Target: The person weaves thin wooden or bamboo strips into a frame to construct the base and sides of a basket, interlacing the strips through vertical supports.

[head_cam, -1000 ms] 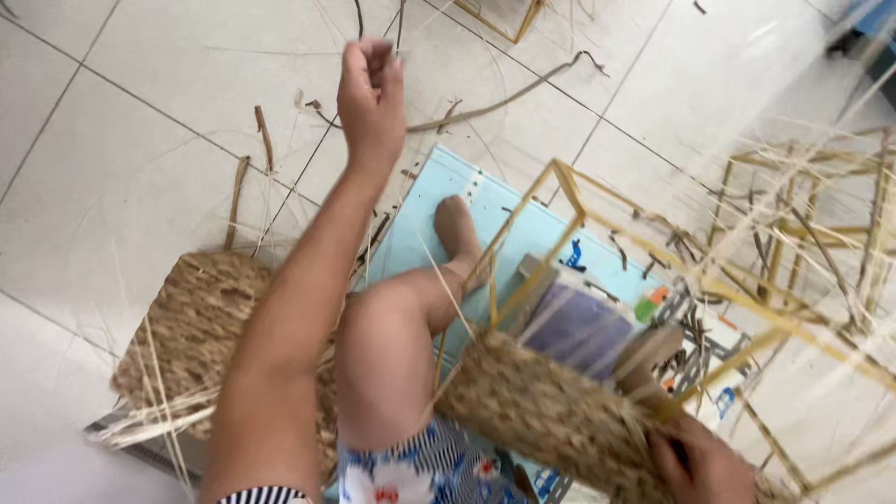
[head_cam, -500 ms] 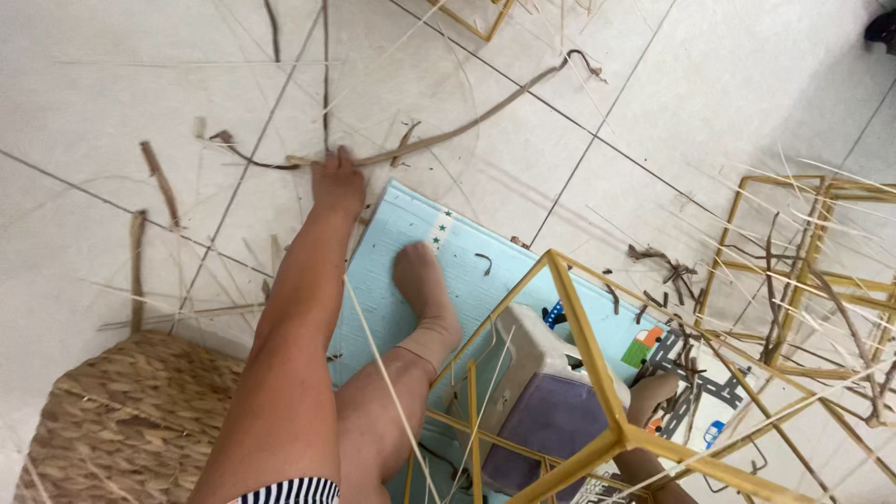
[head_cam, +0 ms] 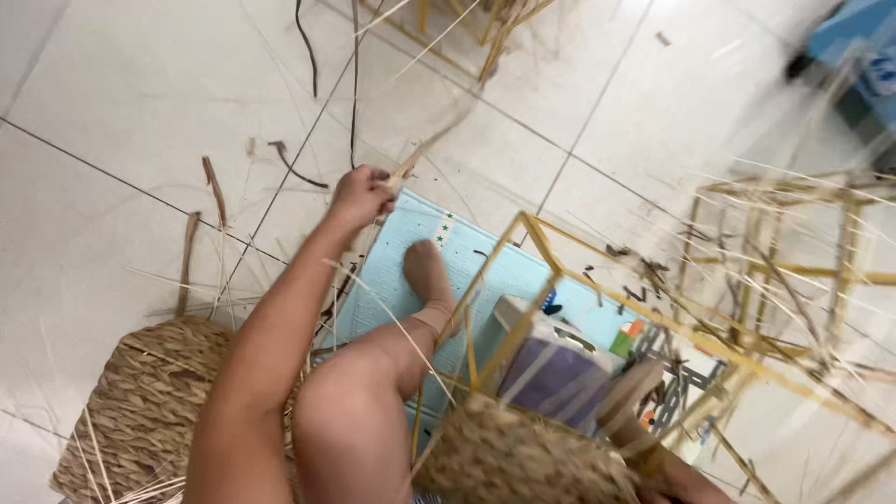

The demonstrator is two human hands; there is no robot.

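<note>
While I am sitting on the blue mat, my left hand is curling shut around a pale fibre strand above the mat's far edge on the tiled floor. My right hand is barely showing at the bottom edge, against the woven basket on the yellow wire frame; I cannot tell how far it is closed. Since half a second ago, my left hand has lifted off the floor, gathering the strand.

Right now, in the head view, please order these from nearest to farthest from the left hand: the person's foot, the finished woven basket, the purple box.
From the left hand:
1. Foot, just below-right, on the blue mat.
2. Purple box, farther right, inside the yellow frame.
3. Finished woven basket, bottom left, beside the forearm.
</note>
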